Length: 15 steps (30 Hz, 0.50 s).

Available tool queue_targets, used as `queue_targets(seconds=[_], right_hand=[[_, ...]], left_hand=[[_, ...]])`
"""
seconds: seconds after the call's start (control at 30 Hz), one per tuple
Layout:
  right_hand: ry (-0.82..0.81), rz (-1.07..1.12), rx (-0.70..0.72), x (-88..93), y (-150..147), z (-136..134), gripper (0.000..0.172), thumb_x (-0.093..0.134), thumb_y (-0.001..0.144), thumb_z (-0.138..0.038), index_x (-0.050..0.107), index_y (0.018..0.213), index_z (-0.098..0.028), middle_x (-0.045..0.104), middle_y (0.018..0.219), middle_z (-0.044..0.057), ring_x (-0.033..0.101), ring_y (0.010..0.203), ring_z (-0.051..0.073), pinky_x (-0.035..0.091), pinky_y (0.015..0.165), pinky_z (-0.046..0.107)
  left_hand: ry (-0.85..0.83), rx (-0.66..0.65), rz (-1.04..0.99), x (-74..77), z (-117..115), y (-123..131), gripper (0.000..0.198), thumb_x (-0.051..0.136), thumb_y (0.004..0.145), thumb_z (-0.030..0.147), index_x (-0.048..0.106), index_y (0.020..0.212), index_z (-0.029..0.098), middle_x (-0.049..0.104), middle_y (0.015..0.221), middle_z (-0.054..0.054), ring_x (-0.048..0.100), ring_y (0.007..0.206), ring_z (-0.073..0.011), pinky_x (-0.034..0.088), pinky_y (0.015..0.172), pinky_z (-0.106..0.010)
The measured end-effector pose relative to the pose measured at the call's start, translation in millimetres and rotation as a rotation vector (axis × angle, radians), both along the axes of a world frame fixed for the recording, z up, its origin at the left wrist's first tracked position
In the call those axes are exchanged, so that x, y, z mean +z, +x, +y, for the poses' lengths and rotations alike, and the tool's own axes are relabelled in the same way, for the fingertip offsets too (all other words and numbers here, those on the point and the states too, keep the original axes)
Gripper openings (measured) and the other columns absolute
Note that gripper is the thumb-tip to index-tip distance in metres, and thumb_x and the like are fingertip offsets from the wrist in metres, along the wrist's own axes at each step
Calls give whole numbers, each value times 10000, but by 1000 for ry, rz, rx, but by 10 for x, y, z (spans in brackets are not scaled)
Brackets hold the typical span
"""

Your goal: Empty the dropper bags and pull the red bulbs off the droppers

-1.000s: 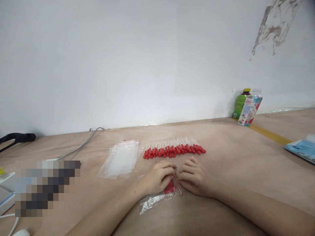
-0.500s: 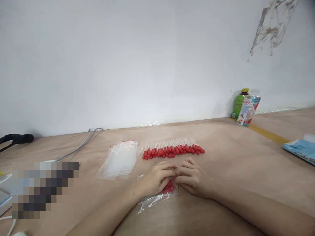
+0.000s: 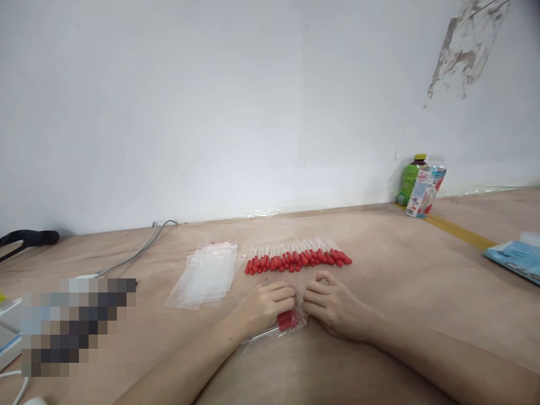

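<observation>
A clear plastic bag (image 3: 274, 333) with red-ended pieces (image 3: 287, 320) in it lies at the table's near side. My left hand (image 3: 270, 308) is closed on the bag's upper part, its fingertips bent down and partly hiding it. Close by on the right, my right hand (image 3: 333, 305) has its fingers curled in a pinch at the bag's right edge; the exact grip is hidden. Just beyond both hands, several thin pale droppers (image 3: 295, 259) with red bulbs lie side by side in a row, bulbs towards me. Flat clear zip bags (image 3: 206, 275) are stacked left of them.
Two bottles, one green (image 3: 408, 181) and one clear with a label (image 3: 424, 191), stand against the wall at back right. A blue packet (image 3: 517, 256) lies at the right edge. Grey cables (image 3: 143, 247) and a blurred-out patch (image 3: 76, 332) are on the left.
My hands have drawn slightly apart, opening a gap between the fingertips. The near part of the bag lies flatter, and its red contents show a little more. The droppers and stacked bags are unmoved.
</observation>
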State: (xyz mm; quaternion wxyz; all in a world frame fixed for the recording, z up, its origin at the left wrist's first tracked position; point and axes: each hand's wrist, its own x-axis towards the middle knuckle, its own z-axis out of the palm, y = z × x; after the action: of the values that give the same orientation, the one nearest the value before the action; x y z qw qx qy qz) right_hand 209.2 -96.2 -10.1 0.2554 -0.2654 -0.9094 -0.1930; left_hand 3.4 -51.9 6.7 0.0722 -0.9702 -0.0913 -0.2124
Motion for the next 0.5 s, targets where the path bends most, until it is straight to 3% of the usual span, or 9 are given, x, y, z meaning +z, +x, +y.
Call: queue_targets(seconds=[0.13,0.27,0.4,0.5], right_hand=[[-185,-16,48,92,63,-36,134,400,838,-145,528,820,-181,596,905,26,445,841,155,275,747,333],[-476,114,-5,149,85,-89,78,495,794,-250,543,805,-191,575,789,13,458,783,161,305,732,328],[-669,339,-83,110,21,-88,193,394,863,-221,570,784,-203,578,723,-2,479,753,145,343,741,307],[-695,446,-100,62,-62,-64,158,441,829,-173,585,767,-196,599,752,1,500,752,135,365,726,273]], left_hand=[[-51,57,-80,75,32,-100,232,333,872,57,530,951,151,583,1028,-62,539,973,-130,444,842,-241],[-71,54,-83,141,38,-122,224,349,890,111,527,1012,171,578,1071,-65,532,1007,-140,433,855,-251],[-309,205,-38,252,-91,-150,280,381,892,221,443,1165,214,563,1122,-55,524,1036,-157,426,881,-290],[-534,341,17,261,-254,-245,504,453,854,374,278,1303,229,464,1268,-78,450,1143,-209,391,941,-365]])
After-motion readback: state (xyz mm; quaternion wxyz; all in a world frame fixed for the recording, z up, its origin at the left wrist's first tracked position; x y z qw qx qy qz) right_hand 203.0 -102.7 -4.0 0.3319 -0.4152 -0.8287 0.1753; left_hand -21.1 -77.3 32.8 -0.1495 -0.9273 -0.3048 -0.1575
